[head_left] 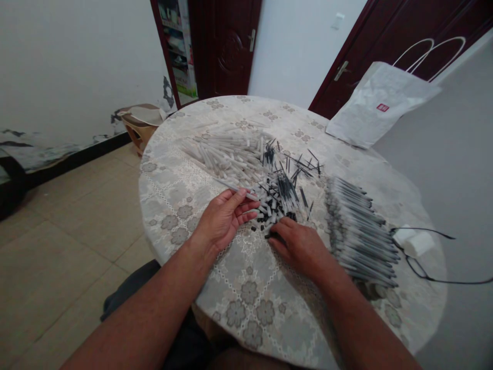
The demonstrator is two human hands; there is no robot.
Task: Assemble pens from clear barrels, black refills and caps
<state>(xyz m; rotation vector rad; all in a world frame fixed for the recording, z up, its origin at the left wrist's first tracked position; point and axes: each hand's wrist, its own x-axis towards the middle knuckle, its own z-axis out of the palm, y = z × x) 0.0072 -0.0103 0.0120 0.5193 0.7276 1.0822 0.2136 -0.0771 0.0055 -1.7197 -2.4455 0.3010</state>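
Observation:
My left hand (225,218) holds a pale pen barrel (236,189) between thumb and fingers, just left of a heap of small black and white caps (269,208). My right hand (298,246) rests palm down on the tablecloth, fingertips pinched on a small black part (274,236) at the heap's near edge. Behind the caps lie black refills (287,185) and a spread of loose pale barrels (227,154). A neat row of assembled pens (358,231) lies right of my right hand.
The round table (246,298) wears a floral lace cloth. A white paper bag (379,103) leans at the back right. A white charger with black cable (416,244) lies by the right edge. A low stool (140,126) stands on the floor at left.

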